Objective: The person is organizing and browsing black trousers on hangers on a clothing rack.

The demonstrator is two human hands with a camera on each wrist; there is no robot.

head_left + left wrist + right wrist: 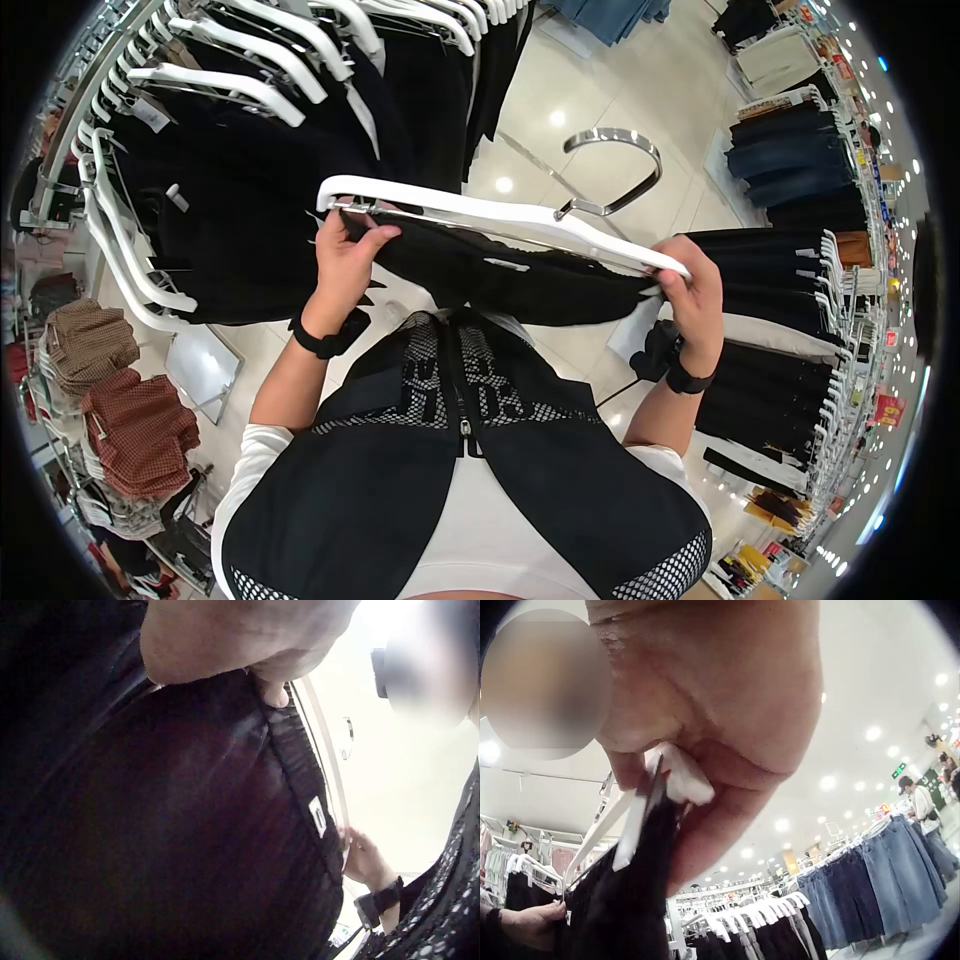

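A white clothes hanger with a metal hook lies across in front of the chest. Along its metal bar hangs a black garment, whose gathered waistband carries a small white label. At the hanger's left end my left hand pinches the waistband between thumb and fingers, close to a metal clip. My right hand grips the hanger's right end, its thumb on the near side. In the right wrist view, the white hanger end sticks out between the fingers of that hand.
To the left stands a rack of dark clothes on white hangers. Another rack with dark garments is at the right. Blue jeans hang farther off, where a person stands. Pale shiny floor tiles show between racks.
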